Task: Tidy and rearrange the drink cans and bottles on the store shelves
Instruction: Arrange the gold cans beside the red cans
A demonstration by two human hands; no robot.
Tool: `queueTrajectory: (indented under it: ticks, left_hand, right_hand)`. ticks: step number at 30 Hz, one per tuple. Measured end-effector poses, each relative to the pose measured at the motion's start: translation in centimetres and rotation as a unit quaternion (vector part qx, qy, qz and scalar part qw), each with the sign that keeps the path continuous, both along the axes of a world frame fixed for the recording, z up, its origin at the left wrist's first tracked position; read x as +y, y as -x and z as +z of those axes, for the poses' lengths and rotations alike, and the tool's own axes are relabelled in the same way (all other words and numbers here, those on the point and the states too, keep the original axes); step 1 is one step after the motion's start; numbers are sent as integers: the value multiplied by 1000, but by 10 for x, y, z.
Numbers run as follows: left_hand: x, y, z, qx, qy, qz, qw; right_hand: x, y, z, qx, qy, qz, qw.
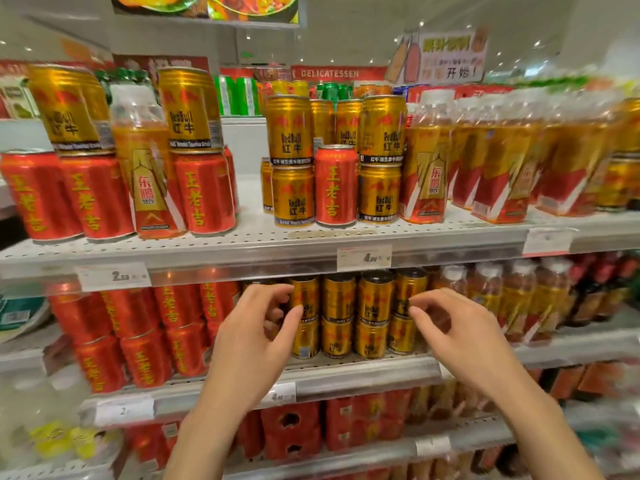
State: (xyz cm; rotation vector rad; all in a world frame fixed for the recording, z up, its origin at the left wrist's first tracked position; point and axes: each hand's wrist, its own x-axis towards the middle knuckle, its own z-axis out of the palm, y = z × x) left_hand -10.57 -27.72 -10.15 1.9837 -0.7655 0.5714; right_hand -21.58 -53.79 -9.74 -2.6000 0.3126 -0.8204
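Observation:
Both of my hands are raised in front of the second shelf, where gold Red Bull cans (356, 313) stand stacked two high. My left hand (256, 327) hovers at the left end of that stack, fingers loosely curled, holding nothing. My right hand (453, 327) hovers at the right end, fingers also loosely curled and empty. On the top shelf (242, 244), a lone red can (336, 185) stands among stacked gold cans (292, 168). At the left, gold cans (71, 109) sit on red cans (204, 194), with an orange-and-red bottle (149, 168) between them.
Orange-and-red bottles (502, 161) fill the top shelf's right side. Red cans (138, 334) are stacked at the second shelf's left, and bottles (512, 299) stand at its right. Price tags (363, 258) hang on the shelf rails. Red multipacks (291, 431) sit on a lower shelf.

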Motion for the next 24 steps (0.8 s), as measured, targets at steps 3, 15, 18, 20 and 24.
queueTrajectory:
  ticks: [3,15,18,20,24]
  left_hand:
    - [-12,-7,13,-62,-11,-9,998]
    - [-55,-26,41,-182,-87,17,979]
    - [-63,-27,43,-156,-61,39,985]
    - [-67,-27,45,-156,-58,44,985]
    - [-71,-30,44,-115,-43,47,991]
  right_hand:
    - [-2,-4,18,-38,41,19,998]
    - [-32,-73,63,-150,217,154,952]
    - [-41,-79,66,-147,185,182,954]
    - [-44,-82,67,-147,157,195,957]
    - [-45,-87,66,-151,132,212,957]
